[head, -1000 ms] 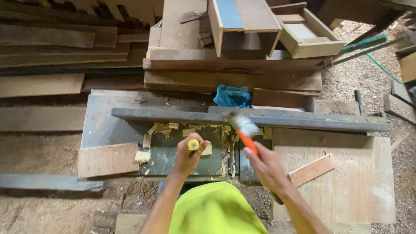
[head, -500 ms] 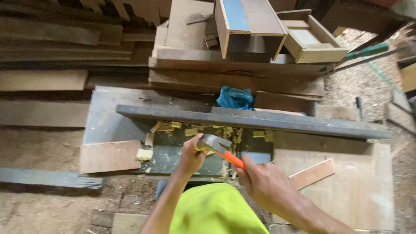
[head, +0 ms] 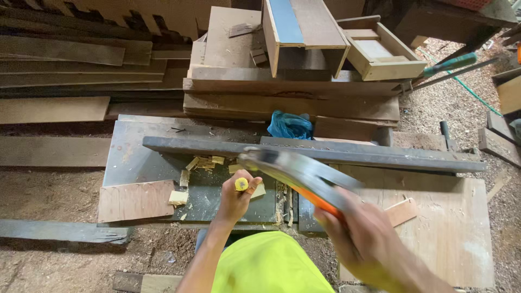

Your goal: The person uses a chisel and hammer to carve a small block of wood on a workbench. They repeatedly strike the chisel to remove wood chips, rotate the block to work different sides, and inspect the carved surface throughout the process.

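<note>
At centre frame your left hand [head: 234, 198] clenches a yellow-capped chisel [head: 241, 184]; your right hand [head: 361, 239], at four o'clock, grips the blurred hammer [head: 296, 171]. A glancing blow could strike your knuckles.

Left hand [head: 237, 198] fisted, arm extended; right hand [head: 361, 239] gripping, motion-blurred.

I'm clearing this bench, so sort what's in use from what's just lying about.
In use:
left hand gripping a yellow-capped chisel
right hand swinging an orange-handled hammer
wood chips

Lying about:
blue rag
wooden box
plywood piece
long plank
</note>
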